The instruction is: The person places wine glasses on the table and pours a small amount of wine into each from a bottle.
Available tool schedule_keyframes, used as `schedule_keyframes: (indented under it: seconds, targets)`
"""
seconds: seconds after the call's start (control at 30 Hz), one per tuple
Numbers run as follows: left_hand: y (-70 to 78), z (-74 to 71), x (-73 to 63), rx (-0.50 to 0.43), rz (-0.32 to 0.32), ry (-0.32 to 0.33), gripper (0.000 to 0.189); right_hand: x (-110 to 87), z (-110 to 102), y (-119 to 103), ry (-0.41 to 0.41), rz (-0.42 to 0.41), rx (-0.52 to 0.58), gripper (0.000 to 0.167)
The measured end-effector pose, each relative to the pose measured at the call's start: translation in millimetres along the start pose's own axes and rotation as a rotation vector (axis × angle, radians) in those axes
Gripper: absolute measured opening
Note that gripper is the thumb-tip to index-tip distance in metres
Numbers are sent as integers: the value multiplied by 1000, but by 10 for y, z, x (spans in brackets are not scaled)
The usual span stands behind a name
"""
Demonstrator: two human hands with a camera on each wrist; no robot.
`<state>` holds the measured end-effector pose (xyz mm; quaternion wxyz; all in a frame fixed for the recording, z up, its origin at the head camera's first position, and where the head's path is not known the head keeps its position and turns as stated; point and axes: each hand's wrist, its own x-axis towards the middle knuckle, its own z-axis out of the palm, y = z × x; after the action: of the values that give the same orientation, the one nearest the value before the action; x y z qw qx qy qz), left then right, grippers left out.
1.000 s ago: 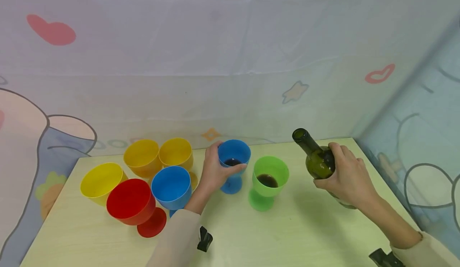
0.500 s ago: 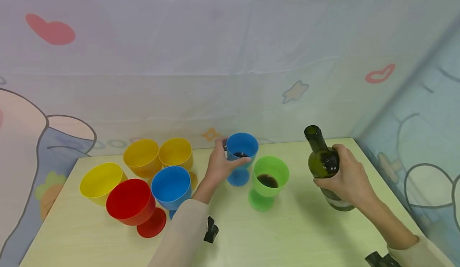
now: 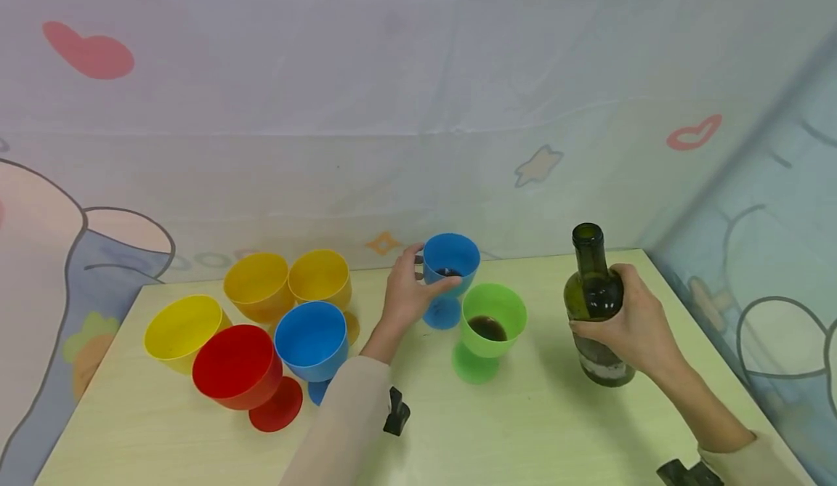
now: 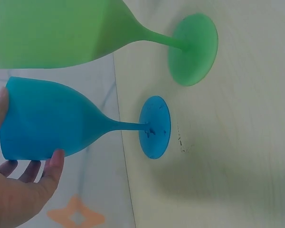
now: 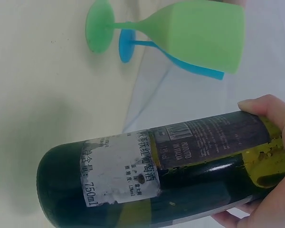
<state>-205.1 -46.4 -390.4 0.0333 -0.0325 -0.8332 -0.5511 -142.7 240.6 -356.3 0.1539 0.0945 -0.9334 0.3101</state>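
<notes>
Solid red heart [image 3: 96, 56] on pale backdrop [image 3: 327, 65]

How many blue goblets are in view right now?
2. One blue goblet is gripped by the left hand, beside the green goblet; the second blue goblet stands right of the red goblet.

This looks like a small staged corner, though the kind of building cannot be told: a pale, wood-grained worktop [image 3: 510, 428] has its back edge at a creased, whitish fabric backdrop [image 3: 392, 72] printed with pinkish-red hearts [image 3: 88, 51] and cartoon outlines, and a bluish printed fabric sheet [image 3: 778, 253] encloses the right side.
</notes>
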Motion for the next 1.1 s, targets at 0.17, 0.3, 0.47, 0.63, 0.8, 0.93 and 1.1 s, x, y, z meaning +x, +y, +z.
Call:
schedule_keyframes:
  seconds: [0.17,0.3,0.47,0.63,0.8,0.93,1.1]
  targets:
    - [5,65,33,-20,-18,-22,75,-2,17,3,6,13,5,79]
    - [24,110,43,-25,-36,-62,72,1,28,11,17,18,1,78]
    - [60,132,41,-30,-60,-129,68,9,32,45,15,39,4,78]
    - [69,97,1,-5,-56,-169,67,18,36,101,-1,79,28,81]
    - [64,-1,-121,14,-13,-161,66,20,49,187,-9,125,62,83]
    - [87,-116,-269,29,28,-153,65,13,57,261,-6,159,81,82]
    - [144,-284,-457,14,78,-143,59,12,37,335,-15,211,105,84]
